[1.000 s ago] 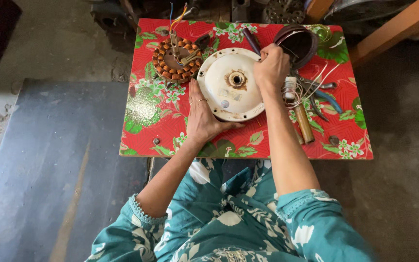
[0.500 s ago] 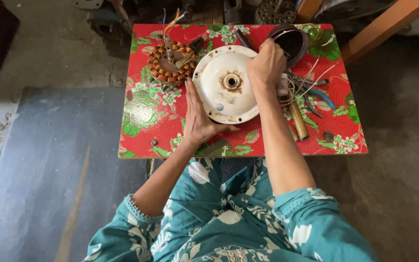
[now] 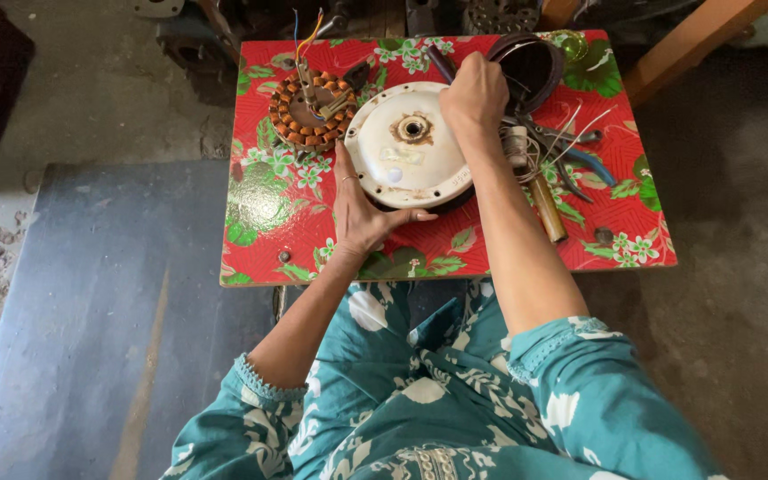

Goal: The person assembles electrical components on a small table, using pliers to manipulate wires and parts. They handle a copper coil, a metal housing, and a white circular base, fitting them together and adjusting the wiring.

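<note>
Cream-white metal fills the middle of the table [image 3: 260,204]: the round motor cover [image 3: 406,147] of a ceiling fan lies there, dished side up, its rusty centre hole [image 3: 412,128] facing me. It sits a little toward the far edge, between the copper-wound stator [image 3: 308,111] near the far left corner and the clutter of tools on the right side.

My left hand [image 3: 362,209] is flat and wrapped against the cover's near rim, fingers spread underneath and thumb hooked over the edge, bracing it. My right hand [image 3: 475,93] is clenched at the far right rim of the cover; whether it grips a small tool or only the rim I cannot tell, since my knuckles hide what lies below.

By my reckoning I am in the middle of working this cover at its rim, steadying with one hand and applying force with the other. The next move calls for a firm hold on the near side so the cover does not slide on the slick floral cloth, and a controlled pull or turn at the far rim.

Just to the right lie a wooden-handled tool [image 3: 548,209], blue-handled pliers [image 3: 593,164] and loose white wires [image 3: 571,124]; a dark ring-shaped housing [image 3: 531,67] rests by the far edge.
</note>
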